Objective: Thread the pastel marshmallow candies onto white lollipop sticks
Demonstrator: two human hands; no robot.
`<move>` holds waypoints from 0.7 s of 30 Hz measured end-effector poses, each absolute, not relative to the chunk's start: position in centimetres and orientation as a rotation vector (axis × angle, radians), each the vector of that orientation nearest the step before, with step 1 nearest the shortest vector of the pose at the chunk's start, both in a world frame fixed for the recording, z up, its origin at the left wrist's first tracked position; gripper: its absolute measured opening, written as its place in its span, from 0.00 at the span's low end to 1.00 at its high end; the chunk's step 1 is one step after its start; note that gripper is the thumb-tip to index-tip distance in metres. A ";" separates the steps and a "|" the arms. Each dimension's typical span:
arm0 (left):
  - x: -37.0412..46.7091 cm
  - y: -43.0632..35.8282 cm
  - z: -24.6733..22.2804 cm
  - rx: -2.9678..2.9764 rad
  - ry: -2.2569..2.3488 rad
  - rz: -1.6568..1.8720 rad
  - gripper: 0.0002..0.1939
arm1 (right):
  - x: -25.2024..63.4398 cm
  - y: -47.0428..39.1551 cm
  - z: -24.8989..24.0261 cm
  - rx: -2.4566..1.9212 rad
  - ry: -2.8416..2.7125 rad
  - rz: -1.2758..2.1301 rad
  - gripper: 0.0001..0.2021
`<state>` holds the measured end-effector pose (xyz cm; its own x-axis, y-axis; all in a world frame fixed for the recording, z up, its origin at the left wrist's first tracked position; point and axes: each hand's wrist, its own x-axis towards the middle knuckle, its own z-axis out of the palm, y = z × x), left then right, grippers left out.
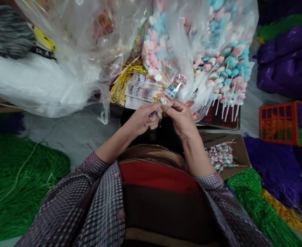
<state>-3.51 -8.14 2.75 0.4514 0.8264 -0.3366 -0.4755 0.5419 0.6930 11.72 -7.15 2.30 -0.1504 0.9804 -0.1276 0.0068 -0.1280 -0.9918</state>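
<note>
My left hand and my right hand meet over the near edge of the table, fingers closed in a pinch. Between them they grip the near end of a small printed clear packet, which tilts away to the upper right. Its contents are hard to make out. Just beyond the fingers lies a stack of flat printed wrappers. Gold twist ties are heaped to its left. To the right, pink, white and blue candies on sticks spill out of a large clear plastic bag.
A cardboard box of wrapped candies sits low at right, with an orange crate farther out. Shiny green strands cover the floor at left. A big white plastic bag lies on the left; purple bundles are at upper right.
</note>
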 end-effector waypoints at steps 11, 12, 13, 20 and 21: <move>-3.2 -8.5 2.7 0.400 0.578 0.655 0.28 | 12.8 -6.4 0.8 -1.082 -1.124 1.727 0.24; -3.0 -8.5 2.8 0.399 0.607 0.695 0.27 | 12.6 -6.4 0.8 -1.093 -1.087 1.690 0.23; -2.8 -8.4 2.8 0.399 0.644 0.742 0.27 | 12.3 -6.4 0.7 -1.109 -1.062 1.647 0.22; -1.2 -8.3 2.7 0.360 0.851 1.048 0.28 | 10.7 -6.4 -0.1 -1.248 -1.324 0.959 0.17; -1.0 -8.3 2.7 0.350 0.849 1.059 0.28 | 10.6 -6.4 0.0 -1.247 -1.393 0.849 0.16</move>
